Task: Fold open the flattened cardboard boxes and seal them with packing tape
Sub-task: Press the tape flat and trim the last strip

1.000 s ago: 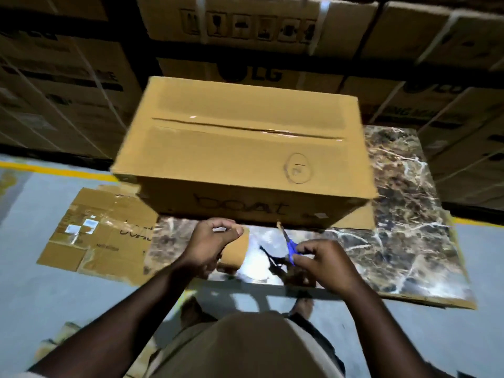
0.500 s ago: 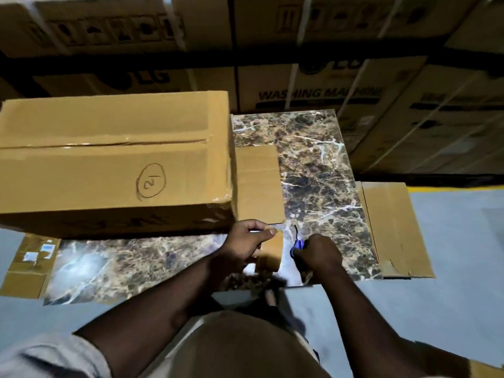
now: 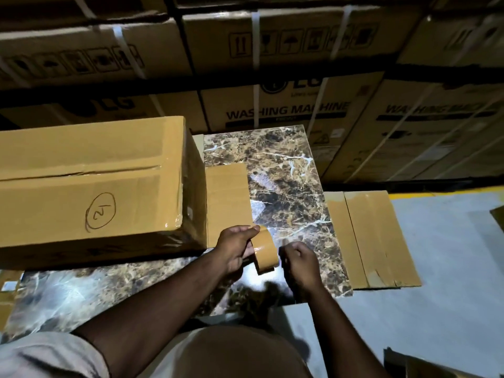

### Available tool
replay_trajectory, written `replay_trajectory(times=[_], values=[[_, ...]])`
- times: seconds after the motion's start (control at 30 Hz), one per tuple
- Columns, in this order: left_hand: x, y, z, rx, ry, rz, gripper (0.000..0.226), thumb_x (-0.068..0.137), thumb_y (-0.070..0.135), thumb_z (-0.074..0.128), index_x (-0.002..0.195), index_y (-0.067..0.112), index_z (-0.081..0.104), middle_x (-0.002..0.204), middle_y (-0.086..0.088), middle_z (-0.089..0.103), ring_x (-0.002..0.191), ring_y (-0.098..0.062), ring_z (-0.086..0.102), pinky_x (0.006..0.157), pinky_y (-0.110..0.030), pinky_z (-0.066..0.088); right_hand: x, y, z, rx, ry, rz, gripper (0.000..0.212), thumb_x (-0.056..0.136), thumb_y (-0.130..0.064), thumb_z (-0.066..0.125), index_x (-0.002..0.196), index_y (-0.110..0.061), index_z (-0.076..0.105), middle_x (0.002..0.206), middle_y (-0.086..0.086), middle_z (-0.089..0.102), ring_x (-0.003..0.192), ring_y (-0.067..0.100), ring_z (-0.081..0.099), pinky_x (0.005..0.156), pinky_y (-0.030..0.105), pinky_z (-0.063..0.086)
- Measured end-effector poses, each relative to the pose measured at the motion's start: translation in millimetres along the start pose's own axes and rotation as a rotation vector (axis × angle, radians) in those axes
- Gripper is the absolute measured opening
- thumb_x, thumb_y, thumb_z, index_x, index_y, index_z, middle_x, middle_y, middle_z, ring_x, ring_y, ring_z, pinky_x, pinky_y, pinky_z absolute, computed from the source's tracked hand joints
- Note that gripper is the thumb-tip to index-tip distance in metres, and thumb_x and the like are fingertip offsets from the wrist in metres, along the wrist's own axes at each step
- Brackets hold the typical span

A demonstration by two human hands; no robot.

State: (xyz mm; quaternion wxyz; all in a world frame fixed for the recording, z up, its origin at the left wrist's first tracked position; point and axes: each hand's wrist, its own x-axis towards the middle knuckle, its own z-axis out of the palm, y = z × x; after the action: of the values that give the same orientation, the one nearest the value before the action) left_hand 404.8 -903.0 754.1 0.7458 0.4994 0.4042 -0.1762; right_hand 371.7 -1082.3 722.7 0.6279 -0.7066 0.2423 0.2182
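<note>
Box: assembled brown cardboard box (image 3: 90,192), top seam taped, a circled "2" handwritten on top, resting on the marble surface at left.
Tape: brown packing tape roll (image 3: 264,252), upright on edge, just right of the box.
Flat cardboard: flattened piece (image 3: 373,238) lying far right.

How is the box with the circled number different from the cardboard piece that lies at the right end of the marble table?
The box is folded open into a full standing shape; the cardboard piece lies flat.
The box carries a hand-drawn circled mark on top; the cardboard piece shows no such mark.
The box rests fully on the marble table; the cardboard piece sticks out past the table's right end.
Both are brown cardboard with shiny tape on them.
</note>
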Motion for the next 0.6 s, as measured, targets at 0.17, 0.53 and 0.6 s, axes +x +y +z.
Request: replay_trajectory(times=[0.17, 0.53, 0.6], values=[[16.4, 9.4, 50.8, -0.051, -0.013, -0.056, 0.009, 0.091, -0.007, 0.07, 0.089, -0.003, 0.063, 0.079, -0.018, 0.069, 0.065, -0.025, 0.068, 0.052, -0.032, 0.061, -18.1, -18.3, -17.1, -0.031, -0.133, -0.226, 0.033, 0.096, -0.045, 0.069, 0.082, -0.016, 0.068, 0.074, 0.002, 0.074, 0.066, 0.018, 0.065, 0.066, 0.035, 0.048], [80.6, -18.3, 95.1, 0.553, 0.015, 0.341, 0.019, 0.083, 0.016, 0.086, 0.069, 0.015, 0.073, 0.069, 0.003, 0.072, 0.066, -0.011, 0.065, 0.068, -0.028, 0.048, 24.0, -13.6, -41.8, -0.056, 0.086, -0.068, 0.042, 0.091, -0.051, 0.069, 0.064, -0.019, 0.059, 0.059, 0.0, 0.062, 0.056, 0.021, 0.053, 0.062, 0.04, 0.043], [87.1, -26.4, 91.4, 0.714, 0.041, 0.461, 0.021, 0.085, 0.022, 0.084, 0.069, 0.029, 0.073, 0.082, 0.001, 0.072, 0.08, -0.011, 0.066, 0.074, -0.03, 0.048, 33.4, -16.3, -45.9, -0.289, 0.124, -0.175, 0.046, 0.098, -0.042, 0.066, 0.057, -0.025, 0.053, 0.06, -0.005, 0.057, 0.061, 0.016, 0.053, 0.065, 0.037, 0.042]])
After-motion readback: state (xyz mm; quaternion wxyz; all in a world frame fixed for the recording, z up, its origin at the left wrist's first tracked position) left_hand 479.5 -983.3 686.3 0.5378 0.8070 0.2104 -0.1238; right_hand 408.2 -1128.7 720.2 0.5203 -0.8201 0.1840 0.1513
